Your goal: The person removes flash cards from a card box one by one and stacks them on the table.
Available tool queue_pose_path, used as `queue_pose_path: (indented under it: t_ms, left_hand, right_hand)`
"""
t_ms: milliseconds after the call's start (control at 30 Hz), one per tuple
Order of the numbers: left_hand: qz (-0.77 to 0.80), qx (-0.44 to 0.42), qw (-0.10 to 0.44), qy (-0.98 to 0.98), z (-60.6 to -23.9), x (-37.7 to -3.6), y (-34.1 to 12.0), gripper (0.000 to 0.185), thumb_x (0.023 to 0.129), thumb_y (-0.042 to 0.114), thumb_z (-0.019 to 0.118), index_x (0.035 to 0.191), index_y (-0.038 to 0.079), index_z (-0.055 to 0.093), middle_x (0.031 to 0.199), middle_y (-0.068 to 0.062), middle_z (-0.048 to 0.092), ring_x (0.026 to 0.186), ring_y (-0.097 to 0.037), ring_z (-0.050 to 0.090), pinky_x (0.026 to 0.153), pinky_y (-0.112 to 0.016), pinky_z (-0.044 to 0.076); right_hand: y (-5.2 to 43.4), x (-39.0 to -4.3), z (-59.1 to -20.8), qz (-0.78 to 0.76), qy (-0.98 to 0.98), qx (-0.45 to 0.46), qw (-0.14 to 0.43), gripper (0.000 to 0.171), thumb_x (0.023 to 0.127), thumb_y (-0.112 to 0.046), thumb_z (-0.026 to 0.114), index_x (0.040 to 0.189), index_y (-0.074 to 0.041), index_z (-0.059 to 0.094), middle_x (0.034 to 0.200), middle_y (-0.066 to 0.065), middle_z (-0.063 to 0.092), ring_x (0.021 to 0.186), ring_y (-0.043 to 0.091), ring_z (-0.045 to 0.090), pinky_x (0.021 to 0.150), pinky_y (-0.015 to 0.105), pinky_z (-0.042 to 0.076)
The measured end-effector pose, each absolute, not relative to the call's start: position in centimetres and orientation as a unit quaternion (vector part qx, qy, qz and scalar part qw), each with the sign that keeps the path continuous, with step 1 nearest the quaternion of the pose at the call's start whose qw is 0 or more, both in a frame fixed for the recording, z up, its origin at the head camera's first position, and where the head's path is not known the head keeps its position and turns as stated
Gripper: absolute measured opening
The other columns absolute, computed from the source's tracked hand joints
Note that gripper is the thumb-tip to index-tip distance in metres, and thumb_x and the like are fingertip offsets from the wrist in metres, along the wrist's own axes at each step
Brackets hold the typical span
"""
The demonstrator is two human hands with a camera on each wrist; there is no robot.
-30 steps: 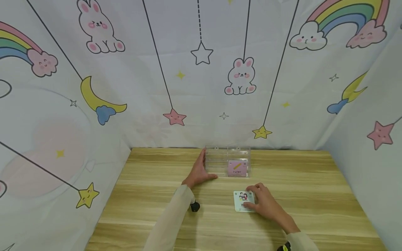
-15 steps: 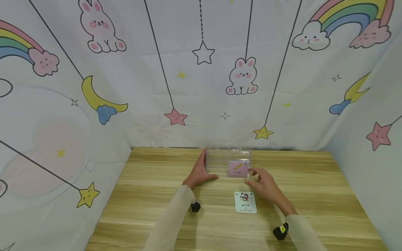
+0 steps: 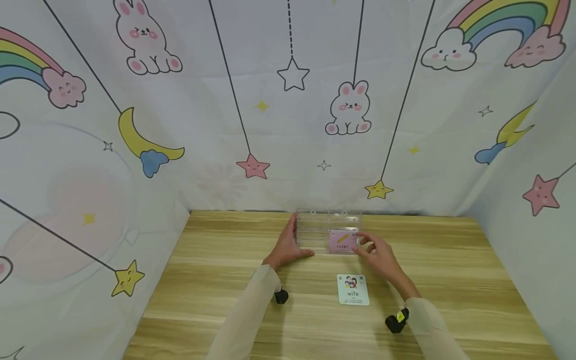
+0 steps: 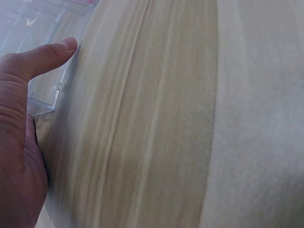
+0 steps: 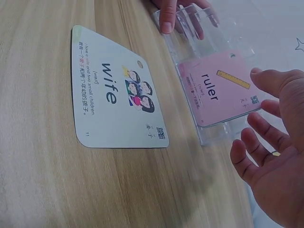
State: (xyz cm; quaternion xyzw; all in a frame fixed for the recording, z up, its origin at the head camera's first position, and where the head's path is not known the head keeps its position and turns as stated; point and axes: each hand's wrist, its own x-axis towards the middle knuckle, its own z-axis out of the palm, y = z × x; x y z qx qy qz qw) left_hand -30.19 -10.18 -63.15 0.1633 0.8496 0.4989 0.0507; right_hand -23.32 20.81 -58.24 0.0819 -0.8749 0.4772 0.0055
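Seen from the head view, a clear, oblong plastic card box (image 3: pixel 327 231) stands near the middle of the far edge of the wooden tabletop (image 3: pixel 216 280). A pink, rectangular "ruler" flashcard (image 3: pixel 343 241) is held inside it, at its right end. The left hand (image 3: pixel 288 246) is laid against the box's left end, with the thumb along the front wall. The right hand (image 3: pixel 377 253) hovers just beside the box's right end, fingers spread and nothing held. A white, square "wife" flashcard (image 3: pixel 353 289) lies flat nearer the front edge, apart from both hands.

From the left wrist view, the left hand (image 4: pixel 21 142) is seen with its thumb pressed straight along the rim of the clear box (image 4: pixel 45 90); the grip is a light bracing one, not a clasp.

From the right wrist view, the right hand (image 5: pixel 273 156) is open, fingers loosely bent, close to the pink card (image 5: pixel 219 89) but not touching it. The white card (image 5: pixel 114 97) lies alongside on the wood.

The pink card is judged light, thin and fairly stiff, with a smooth, probably slippery face; it would best be pinched by its free edge or corner at the box's open side. The box looks light and liable to slide, so it is best steadied at its end.
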Motion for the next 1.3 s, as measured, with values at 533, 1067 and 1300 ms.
queue_pose_path:
  t_ms: [533,1067,1300]
  left_hand:
    - [0.488,0.167,0.043,0.856,-62.73,-30.21,-10.16,0.137,0.07,0.022,0.1,0.167,0.013,0.004,0.171,-0.013,0.019,0.154,-0.024,0.027,0.123,-0.032,0.029]
    - [0.492,0.159,0.053,0.854,-63.33,-30.49,-10.19,0.14,0.068,0.024,0.101,0.168,0.016,0.002,0.172,-0.009,0.018,0.155,-0.02,0.025,0.123,-0.031,0.028]
    - [0.495,0.163,0.051,0.852,-63.27,-30.29,-10.18,0.139,0.069,0.024,0.1,0.168,0.017,0.003,0.171,-0.009,0.019,0.154,-0.02,0.026,0.123,-0.03,0.028]
  right_hand:
    - [20.75,-23.79,-57.98,0.493,-0.866,0.083,0.015,0.039,0.097,-0.019,0.076,0.131,-0.003,0.065,0.114,0.02,0.066,0.087,0.023,0.059,0.068,0.027,0.053]
    - [20.25,-23.76,-58.47,0.515,-0.852,0.085,0.036,0.026,0.096,-0.012,0.076,0.116,-0.003,0.063,0.119,0.019,0.068,0.101,0.033,0.068,0.087,0.039,0.058]
    - [19.82,-23.61,-58.61,0.504,-0.856,0.108,0.031,0.016,0.097,-0.01,0.075,0.112,-0.005,0.072,0.115,0.016,0.07,0.1,0.032,0.068,0.083,0.034,0.058]
